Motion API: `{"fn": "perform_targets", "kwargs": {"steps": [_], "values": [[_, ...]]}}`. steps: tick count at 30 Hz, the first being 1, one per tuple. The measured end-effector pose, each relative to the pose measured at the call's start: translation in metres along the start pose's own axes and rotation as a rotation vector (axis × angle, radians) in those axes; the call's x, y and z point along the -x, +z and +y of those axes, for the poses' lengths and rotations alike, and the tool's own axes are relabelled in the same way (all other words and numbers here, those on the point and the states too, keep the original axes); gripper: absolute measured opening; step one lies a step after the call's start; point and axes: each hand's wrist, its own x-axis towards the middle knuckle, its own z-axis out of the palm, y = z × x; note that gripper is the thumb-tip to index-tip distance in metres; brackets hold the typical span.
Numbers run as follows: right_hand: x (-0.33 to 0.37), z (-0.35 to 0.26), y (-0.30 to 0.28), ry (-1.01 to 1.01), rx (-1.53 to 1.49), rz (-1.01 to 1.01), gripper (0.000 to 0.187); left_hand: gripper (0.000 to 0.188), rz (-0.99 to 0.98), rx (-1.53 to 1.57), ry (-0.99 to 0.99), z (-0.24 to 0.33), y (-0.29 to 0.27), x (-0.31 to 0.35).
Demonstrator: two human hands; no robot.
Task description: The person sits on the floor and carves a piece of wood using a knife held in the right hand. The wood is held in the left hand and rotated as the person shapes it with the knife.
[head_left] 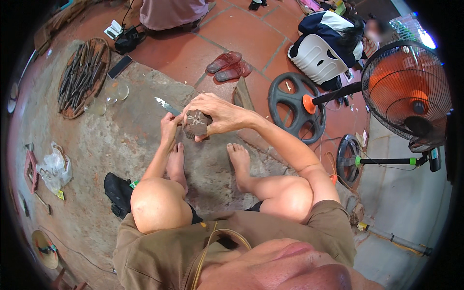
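Note:
Above my bare feet, both hands are close together at the middle of the view. My right hand [220,113] is closed over a dark brown block [197,126] with pale crossing lines on the face turned up to me. My left hand [169,128] pinches a knife [167,106] just left of the block. Its shiny, partly whitish blade points away to the far left. The rear end of the knife is hidden by my fingers and the block, so I cannot tell whether the two touch.
At the far left a round woven tray [107,58] holds many dark sticks, near a phone [120,66] and glass jars [117,90]. Red sandals [229,66] lie ahead. To the right stand a fan [406,94] and its black wheel-shaped base [296,82]. A plastic bag [54,169] lies left.

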Motion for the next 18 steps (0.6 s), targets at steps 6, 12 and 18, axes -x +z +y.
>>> {"fn": "perform_targets", "kwargs": {"steps": [6, 12, 18], "values": [[0.009, 0.002, 0.002, 0.015, 0.044, 0.062, 0.066, 0.007, -0.018, -0.153, 0.038, 0.030, 0.015, 0.011], [0.009, -0.006, 0.002, 0.078, 0.088, 0.204, 0.053, 0.025, 0.017, -0.211, 0.110, 0.029, 0.014, -0.006], [0.012, 0.008, -0.004, 0.204, 0.123, 0.398, 0.047, 0.024, 0.009, -0.179, 0.102, 0.024, 0.022, -0.009]]}}
